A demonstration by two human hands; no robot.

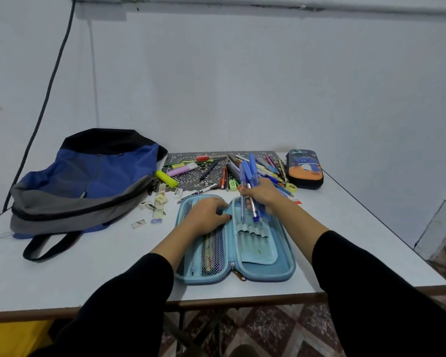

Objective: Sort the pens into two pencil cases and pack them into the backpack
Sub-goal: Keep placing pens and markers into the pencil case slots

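Left hand (206, 215) presses on the mesh half of the open blue pencil case (281, 274), fingers bent at the hinge; pinching or not, I cannot tell. Right hand (262, 195) grips a bundle of blue pens (250, 171), held upright, tips down, hovering right above the case's loop side. Beyond, loose pens (211, 168) litter the bench (88, 274). Dark pencil case (304, 168) far right, backpack (88, 181) far left.

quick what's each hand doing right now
Left hand: open, resting on the open blue pencil case.
Right hand: closed around a bundle of blue pens.
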